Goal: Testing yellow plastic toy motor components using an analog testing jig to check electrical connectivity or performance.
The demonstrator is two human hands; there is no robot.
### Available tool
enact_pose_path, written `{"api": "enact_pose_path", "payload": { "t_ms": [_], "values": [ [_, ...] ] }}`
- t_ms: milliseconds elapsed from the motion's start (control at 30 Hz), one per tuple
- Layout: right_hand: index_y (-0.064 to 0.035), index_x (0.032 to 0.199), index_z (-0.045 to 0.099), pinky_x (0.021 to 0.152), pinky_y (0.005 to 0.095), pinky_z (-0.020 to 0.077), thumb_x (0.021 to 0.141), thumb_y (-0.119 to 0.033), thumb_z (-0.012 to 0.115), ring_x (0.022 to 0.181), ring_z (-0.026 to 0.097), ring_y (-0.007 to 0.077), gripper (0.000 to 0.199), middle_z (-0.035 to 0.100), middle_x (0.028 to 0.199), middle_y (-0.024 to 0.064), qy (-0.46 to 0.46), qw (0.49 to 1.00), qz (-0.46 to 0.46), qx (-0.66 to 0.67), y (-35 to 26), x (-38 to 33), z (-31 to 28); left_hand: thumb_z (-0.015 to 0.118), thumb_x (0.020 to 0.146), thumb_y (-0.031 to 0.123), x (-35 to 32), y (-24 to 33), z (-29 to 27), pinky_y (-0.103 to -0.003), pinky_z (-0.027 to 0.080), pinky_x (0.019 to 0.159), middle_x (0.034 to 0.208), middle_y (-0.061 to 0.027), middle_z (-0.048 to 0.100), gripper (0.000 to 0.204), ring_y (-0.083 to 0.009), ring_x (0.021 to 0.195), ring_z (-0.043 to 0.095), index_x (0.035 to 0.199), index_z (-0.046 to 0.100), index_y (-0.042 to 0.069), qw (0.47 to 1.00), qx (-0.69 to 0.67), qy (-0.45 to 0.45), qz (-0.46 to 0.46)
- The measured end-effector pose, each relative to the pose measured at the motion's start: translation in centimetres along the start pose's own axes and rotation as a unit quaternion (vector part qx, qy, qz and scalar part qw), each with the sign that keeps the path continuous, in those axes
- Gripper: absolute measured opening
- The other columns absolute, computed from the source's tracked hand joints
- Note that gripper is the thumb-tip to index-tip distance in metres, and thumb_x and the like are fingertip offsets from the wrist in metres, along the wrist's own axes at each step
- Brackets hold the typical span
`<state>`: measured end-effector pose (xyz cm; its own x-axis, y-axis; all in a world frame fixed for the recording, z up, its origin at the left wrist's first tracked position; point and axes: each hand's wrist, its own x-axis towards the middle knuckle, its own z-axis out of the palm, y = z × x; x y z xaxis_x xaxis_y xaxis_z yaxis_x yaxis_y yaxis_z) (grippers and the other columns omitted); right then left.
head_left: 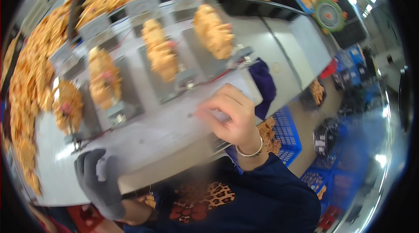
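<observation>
Under blurred right hand (pixel 233 117), perhaps pinched fingers (pixel 205 113), grip unclear.

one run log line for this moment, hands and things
left hand: grey glove, at table edge | right hand: bare, fingers pinched over table | tan pieces on metal stands

Green round fan (pixel 330 14) at far bench end, purple cloth (pixel 264 85) over the edge, blue crates (pixel 289 134) on floor

Trays (pixel 174 86) on table (pixel 144 137) ahead
</observation>
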<state>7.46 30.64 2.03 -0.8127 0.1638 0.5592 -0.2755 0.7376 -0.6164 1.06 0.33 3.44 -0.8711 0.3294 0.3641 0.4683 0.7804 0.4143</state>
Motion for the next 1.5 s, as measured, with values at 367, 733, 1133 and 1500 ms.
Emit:
{"api": "enact_pose_path", "payload": {
  "t_ms": [367,733,1133,1500],
  "values": [
    [-0.0008,0.082,0.067,0.064,0.0263,0.0416,0.075,-0.007,0.075,0.076,0.054,0.0157,0.012,0.058,0.080,0.0056,-0.025,0.987,0.158,-0.008,4.5,-1.5,-6.0,0.070,0.073,0.002,0.9,-3.6,0.7,-0.033,0.045,0.070,0.078,-0.0103,0.055,0.015,-0.0233,0.074,0.053,0.082,0.059,-0.002,0.985,-0.118,-0.059,-0.110],
    [-0.0121,0.070,0.062,0.064,0.0371,0.0396,0.074,-0.016,0.077,0.067,0.052,0.0248,0.016,0.057,0.071,0.0048,0.118,0.990,-0.066,-0.045,-0.1,-0.5,-1.4,0.066,0.078,0.004,1.0,3.2,5.7,-0.039,0.046,0.074,0.088,-0.0162,0.059,0.014,-0.0327,0.083,0.057,0.091,0.062,-0.001,0.993,-0.080,-0.081,0.039],
    [-0.0062,0.073,0.058,0.075,0.0386,0.0424,0.077,-0.012,0.068,0.084,0.052,0.0268,0.012,0.054,0.081,0.0070,-0.035,0.996,-0.059,0.052,0.9,-0.5,2.6,0.073,0.084,0.014,2.0,5.0,4.1,-0.039,0.051,0.068,0.081,-0.0159,0.069,0.016,-0.0299,0.072,0.064,0.086,0.069,-0.002,0.993,-0.093,-0.064,0.039],
    [-0.0068,0.078,0.059,0.071,0.0395,0.0418,0.075,-0.009,0.065,0.085,0.052,0.0282,0.007,0.054,0.083,0.0085,-0.034,0.999,-0.006,0.034,0.4,-0.6,1.9,0.072,0.086,0.014,2.1,5.0,4.2,-0.040,0.048,0.063,0.078,-0.0154,0.065,0.016,-0.0299,0.068,0.060,0.085,0.069,-0.002,0.991,-0.102,-0.051,0.064]
  ]
}}
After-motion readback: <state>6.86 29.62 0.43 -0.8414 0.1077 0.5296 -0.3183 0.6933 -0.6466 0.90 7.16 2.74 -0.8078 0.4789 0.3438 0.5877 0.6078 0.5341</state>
